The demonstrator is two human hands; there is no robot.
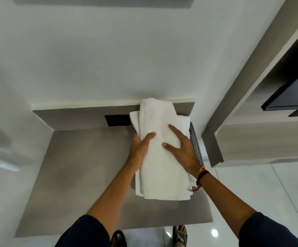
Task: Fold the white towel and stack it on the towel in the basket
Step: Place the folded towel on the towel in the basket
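Observation:
The folded white towel (160, 168) is a long stack lying over the dark perforated basket (195, 141), which shows only along its right rim. My left hand (141, 145) grips the towel's left edge, thumb on top and fingers underneath. My right hand (182, 147) lies on the towel's upper right side, fingers spread over the cloth and thumb pressing its middle. A second white layer (184, 122) peeks out at the back right; whether it is the other towel I cannot tell. The basket's inside is hidden.
The basket stands at the right end of a grey desk top (84, 172) fixed to a white wall. A black socket plate (118, 120) sits on the back panel. A cabinet with a dark screen (294, 97) stands right. My sandalled feet (179, 236) show on the glossy tiled floor.

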